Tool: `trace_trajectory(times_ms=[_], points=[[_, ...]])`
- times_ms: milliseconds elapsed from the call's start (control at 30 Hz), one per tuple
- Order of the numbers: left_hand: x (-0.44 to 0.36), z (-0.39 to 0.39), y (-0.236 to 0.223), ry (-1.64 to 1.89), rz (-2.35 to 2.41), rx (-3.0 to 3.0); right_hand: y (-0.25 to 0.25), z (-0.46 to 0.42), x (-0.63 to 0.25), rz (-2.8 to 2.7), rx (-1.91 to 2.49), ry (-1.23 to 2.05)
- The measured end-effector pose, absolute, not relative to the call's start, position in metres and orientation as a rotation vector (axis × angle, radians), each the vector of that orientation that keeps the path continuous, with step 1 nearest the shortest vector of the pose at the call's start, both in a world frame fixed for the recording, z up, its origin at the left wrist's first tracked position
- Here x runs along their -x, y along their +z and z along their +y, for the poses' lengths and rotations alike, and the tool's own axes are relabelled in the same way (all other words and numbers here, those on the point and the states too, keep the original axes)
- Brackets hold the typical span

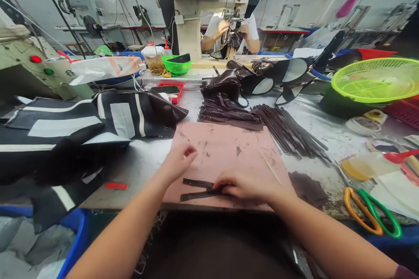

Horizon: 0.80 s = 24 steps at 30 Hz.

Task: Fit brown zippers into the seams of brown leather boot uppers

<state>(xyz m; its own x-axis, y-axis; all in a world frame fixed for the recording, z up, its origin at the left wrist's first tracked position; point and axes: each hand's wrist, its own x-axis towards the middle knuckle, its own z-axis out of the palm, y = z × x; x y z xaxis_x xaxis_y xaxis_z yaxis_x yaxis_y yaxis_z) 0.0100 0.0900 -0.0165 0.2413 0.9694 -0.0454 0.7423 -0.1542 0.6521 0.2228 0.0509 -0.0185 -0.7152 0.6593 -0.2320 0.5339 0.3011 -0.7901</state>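
My right hand [240, 185] is low over a pink board [222, 148], fingers closed on dark brown leather strips [198, 183]. Two strip ends stick out to its left, one above the other; the rest is hidden under the hand. Above and to the left, my left hand [178, 161] hovers over the board's left side with curled fingers. Anything in them is too small or hidden to make out. Behind the board lies a pile of dark strips [225, 115], and a fanned bundle of strips [291, 133] spreads to its right.
Black panels with white patches [121, 120] cover the left. Scissors [371, 213], a glue bottle [363, 165] and a green basket [376, 80] are at right. Brown leather pieces [222, 85] lie behind. Across the table, a person [229, 32] works at a sewing machine [190, 26].
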Motion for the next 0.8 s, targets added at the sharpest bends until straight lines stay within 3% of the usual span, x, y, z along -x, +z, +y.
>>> trace_trajectory(times_ms=[200, 333, 533, 800], points=[[-0.03, 0.021, -0.024, -0.001, 1.461, -2.441, -0.025, 0.035, -0.222, -2.753, 1.282, 0.545], [-0.045, 0.016, -0.03, 0.126, 1.546, -2.299, -0.041, 0.008, -0.219, -2.718, 1.236, 0.098], [-0.03, 0.03, -0.027, 0.154, 1.643, -1.982, -0.065, -0.019, -0.219, -2.479, 1.233, -0.077], [0.008, 0.04, -0.03, 0.088, 1.64, -1.802, -0.07, -0.015, -0.219, -2.372, 1.189, -0.073]])
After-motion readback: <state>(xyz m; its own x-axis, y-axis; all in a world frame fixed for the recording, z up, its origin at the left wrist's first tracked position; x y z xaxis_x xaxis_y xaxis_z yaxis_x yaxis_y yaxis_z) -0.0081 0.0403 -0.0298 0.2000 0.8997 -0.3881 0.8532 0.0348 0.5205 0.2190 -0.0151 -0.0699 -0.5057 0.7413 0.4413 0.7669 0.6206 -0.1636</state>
